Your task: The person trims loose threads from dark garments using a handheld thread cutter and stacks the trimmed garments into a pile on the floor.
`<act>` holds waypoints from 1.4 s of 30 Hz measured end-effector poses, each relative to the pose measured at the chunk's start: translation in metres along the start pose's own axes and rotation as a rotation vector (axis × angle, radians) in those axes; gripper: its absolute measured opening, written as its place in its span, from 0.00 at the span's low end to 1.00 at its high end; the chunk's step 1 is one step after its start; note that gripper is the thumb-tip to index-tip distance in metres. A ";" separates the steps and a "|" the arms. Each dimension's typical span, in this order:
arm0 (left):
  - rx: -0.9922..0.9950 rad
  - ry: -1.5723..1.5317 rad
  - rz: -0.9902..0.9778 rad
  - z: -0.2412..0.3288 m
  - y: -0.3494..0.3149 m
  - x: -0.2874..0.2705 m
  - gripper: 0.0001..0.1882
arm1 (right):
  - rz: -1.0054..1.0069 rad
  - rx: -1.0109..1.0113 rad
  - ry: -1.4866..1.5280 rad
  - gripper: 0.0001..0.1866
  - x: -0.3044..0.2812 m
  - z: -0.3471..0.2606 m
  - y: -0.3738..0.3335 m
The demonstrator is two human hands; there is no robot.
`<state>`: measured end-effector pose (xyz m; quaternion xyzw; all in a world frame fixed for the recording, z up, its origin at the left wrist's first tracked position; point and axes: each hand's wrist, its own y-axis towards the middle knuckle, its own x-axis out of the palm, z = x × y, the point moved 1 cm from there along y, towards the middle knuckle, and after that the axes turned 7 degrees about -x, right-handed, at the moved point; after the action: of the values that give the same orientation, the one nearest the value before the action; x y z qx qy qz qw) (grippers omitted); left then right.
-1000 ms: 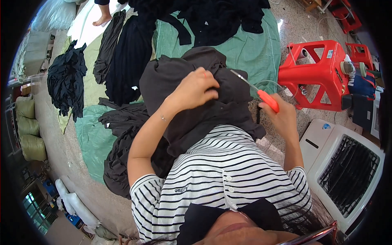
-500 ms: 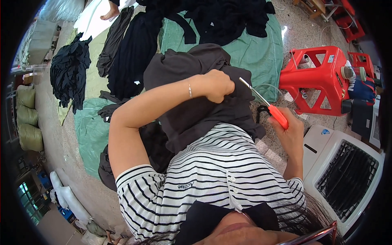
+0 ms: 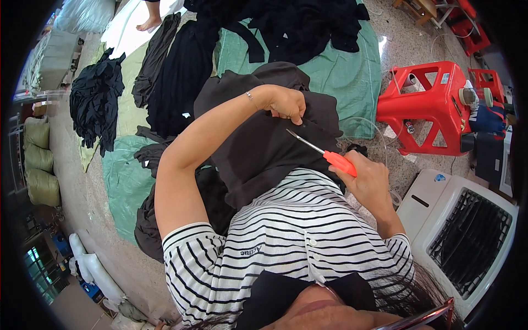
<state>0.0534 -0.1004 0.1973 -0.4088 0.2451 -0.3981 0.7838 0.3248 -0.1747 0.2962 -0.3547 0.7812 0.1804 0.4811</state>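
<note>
Gripping the red-handled tool [image 3: 340,163], the right hand [image 3: 367,180] aims its metal tip at the dark garment [image 3: 253,154] over the lap. On that garment the left hand [image 3: 287,103] curls its fingers; pinching cloth or not, can't tell. One slip could snag fabric or jab those fingers! Right of the garment, a red stool [image 3: 421,110] and white cooler [image 3: 467,236] limit elbow room; beyond it, black clothes [image 3: 302,30] on green sheeting [image 3: 352,77].

Right hand [image 3: 367,179] holds red-handled tool [image 3: 340,163] over dark cloth [image 3: 253,159].
</note>
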 end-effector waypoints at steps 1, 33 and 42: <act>0.010 -0.033 0.004 0.001 -0.001 0.001 0.07 | 0.002 0.007 0.000 0.17 -0.002 0.002 -0.001; 0.208 0.487 0.592 0.004 -0.094 0.052 0.21 | 0.392 0.349 0.189 0.15 -0.027 0.073 -0.021; 1.126 -1.526 0.912 -0.195 -0.096 -0.009 0.53 | 0.454 0.387 0.183 0.13 0.000 0.110 -0.002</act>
<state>-0.1309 -0.2134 0.1719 0.0031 -0.4032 0.2412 0.8827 0.3951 -0.1070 0.2445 -0.0878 0.9003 0.0983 0.4149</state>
